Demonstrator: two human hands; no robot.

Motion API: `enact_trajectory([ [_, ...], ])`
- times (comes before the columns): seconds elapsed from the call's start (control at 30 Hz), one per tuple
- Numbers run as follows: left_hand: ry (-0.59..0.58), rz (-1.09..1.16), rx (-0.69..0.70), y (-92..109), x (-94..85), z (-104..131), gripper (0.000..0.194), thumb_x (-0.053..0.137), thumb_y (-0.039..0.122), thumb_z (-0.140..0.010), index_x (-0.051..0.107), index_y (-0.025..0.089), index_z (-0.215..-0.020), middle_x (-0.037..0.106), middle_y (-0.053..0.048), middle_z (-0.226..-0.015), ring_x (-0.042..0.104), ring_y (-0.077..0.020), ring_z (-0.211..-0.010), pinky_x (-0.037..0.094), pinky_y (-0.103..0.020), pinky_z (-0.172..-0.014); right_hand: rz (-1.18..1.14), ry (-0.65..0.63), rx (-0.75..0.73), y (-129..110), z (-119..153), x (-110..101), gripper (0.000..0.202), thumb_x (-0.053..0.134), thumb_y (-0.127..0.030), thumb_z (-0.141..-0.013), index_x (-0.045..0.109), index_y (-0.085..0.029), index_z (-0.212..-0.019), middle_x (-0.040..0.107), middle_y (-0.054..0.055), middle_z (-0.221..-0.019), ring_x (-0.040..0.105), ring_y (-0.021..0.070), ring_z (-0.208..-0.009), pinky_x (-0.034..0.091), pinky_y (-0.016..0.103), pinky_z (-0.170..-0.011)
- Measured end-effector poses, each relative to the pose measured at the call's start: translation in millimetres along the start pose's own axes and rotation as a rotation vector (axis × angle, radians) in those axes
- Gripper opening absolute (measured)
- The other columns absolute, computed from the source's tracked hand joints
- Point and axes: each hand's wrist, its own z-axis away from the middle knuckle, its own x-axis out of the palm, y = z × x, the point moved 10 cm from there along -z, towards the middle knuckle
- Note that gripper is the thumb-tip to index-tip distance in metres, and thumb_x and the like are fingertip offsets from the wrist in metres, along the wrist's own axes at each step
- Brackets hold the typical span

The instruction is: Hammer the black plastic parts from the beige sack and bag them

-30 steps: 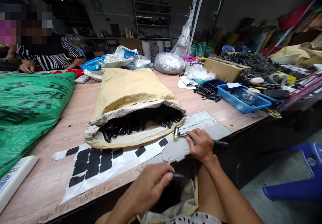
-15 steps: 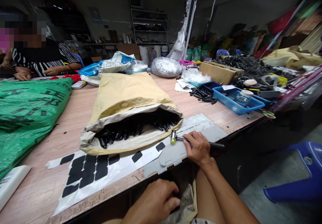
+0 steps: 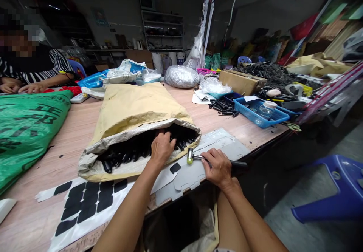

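Note:
My left hand [image 3: 162, 146] reaches into the mouth of a tan paper sack [image 3: 141, 99], which lies on its side. Its fingertips are lost in the dark among black, slim handle-like pieces [image 3: 124, 156], so I cannot see whether they grip one. My right hand [image 3: 218, 166] is closed around the handle of a small hammer [image 3: 190, 156] with a metal head and a yellow-green face. The hammer rests over a grey board [image 3: 195, 174] at the table's front edge. White sheets with black rounded squares [image 3: 85, 201] lie in front of the sack.
On the left lies a green woven sack [image 3: 31, 131]; a co-worker [image 3: 36, 68] sits beyond it. Back right are a blue tray [image 3: 255, 114] with a jar, a cardboard box [image 3: 241, 82] and a black heap. A blue stool [image 3: 337, 191] stands right. An open sack [image 3: 208, 225] is at my lap.
My left hand has moved from my lap up and forward into the sack's mouth. My right hand keeps its hold on the hammer. The view has shifted slightly.

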Motion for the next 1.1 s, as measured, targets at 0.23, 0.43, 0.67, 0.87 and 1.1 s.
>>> enact_trajectory([
  [0.23, -0.061, 0.353, 0.195, -8.4, -13.0, 77.6, 0.016, 0.066, 0.037, -0.09, 0.07, 0.024, -0.099, 0.067, -0.004, -0.092, 0.057, -0.0249, -0.092, 0.044, -0.036, -0.081, 0.01, 0.016, 0.0, -1.1, 1.5, 0.0, 0.017, 0.057, -0.027, -0.093, 0.071, -0.025, -0.103, 0.062, 0.005, -0.091, 0.051, 0.0219, -0.088, 0.037, 0.035, -0.077],
  [0.43, -0.077, 0.437, 0.169, -27.0, 9.5, 110.7, 0.016, 0.066, 0.033, -0.089, 0.07, 0.024, -0.102, 0.066, -0.005, -0.092, 0.058, -0.0254, -0.094, 0.045, -0.038, -0.084, -0.031, -0.031, -0.03, 1.1, -2.7, -2.3, 0.019, 0.056, -0.025, -0.095, 0.072, -0.024, -0.105, 0.064, 0.005, -0.091, 0.055, 0.0215, -0.089, 0.042, 0.035, -0.08],
  [0.67, -0.093, 0.485, 0.131, -26.6, 7.2, 106.2, 0.013, 0.068, 0.031, -0.086, 0.071, 0.024, -0.097, 0.067, -0.004, -0.092, 0.058, -0.0242, -0.092, 0.045, -0.037, -0.082, -0.306, -0.025, -0.058, -27.5, -3.5, -21.8, 0.028, 0.048, -0.024, -0.101, 0.066, -0.026, -0.123, 0.068, 0.005, -0.096, 0.064, 0.019, -0.092, 0.051, 0.03, -0.081],
  [0.87, -0.059, 0.501, 0.129, -28.7, 6.2, 106.5, 0.014, 0.068, 0.031, -0.086, 0.074, 0.023, -0.096, 0.066, -0.004, -0.088, 0.058, -0.0233, -0.09, 0.044, -0.036, -0.081, -0.251, -0.075, -0.062, -63.2, 2.6, -18.8, 0.037, 0.047, -0.017, -0.102, 0.064, -0.03, -0.132, 0.066, 0.004, -0.088, 0.063, 0.0186, -0.088, 0.05, 0.029, -0.08],
  [1.1, -0.037, 0.515, 0.136, -29.4, 6.1, 106.8, 0.012, 0.069, 0.028, -0.086, 0.074, 0.023, -0.095, 0.066, -0.004, -0.087, 0.058, -0.0229, -0.09, 0.044, -0.035, -0.082, -0.29, -0.071, -0.078, -73.0, 4.3, -17.8, 0.042, 0.044, -0.013, -0.101, 0.065, -0.031, -0.133, 0.063, 0.003, -0.085, 0.06, 0.0175, -0.085, 0.049, 0.028, -0.078],
])
